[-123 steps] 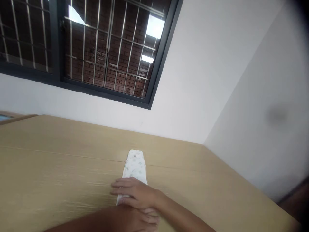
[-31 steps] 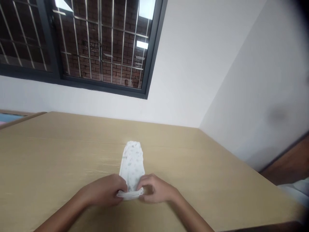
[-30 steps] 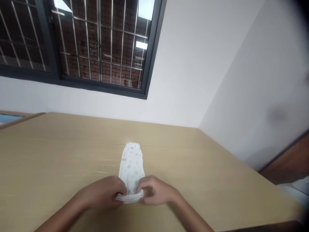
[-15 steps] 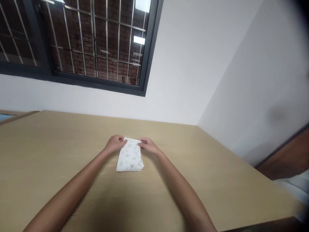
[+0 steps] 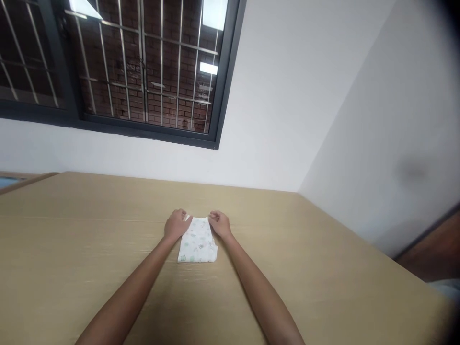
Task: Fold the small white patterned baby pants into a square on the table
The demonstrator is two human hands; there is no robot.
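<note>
A small white piece of folded cloth (image 5: 197,242) with a scattered print of little green and grey figures lies on the tan tabletop (image 5: 118,258). Its exact kind cannot be made out. At its far left corner, my left hand (image 5: 176,224) is closed on the edge, thumb on top and fingers curled beyond it. My right hand (image 5: 220,224) pinches the far right corner between thumb and fingers. The cloth's near edge rests free on the table, and a small notch shows on its right side.
A white wall (image 5: 266,120) rises behind the table, with a dark-framed barred window (image 5: 151,72) at upper left. Another wall (image 5: 381,143) runs along the right. Beyond the table's right edge is a brown surface (image 5: 431,244).
The cloth's far edge, earlier slightly raised, now lies flatter between my hands, and its print shows more fully. Both hands stay at the far corners. The view has tilted up slightly.
</note>
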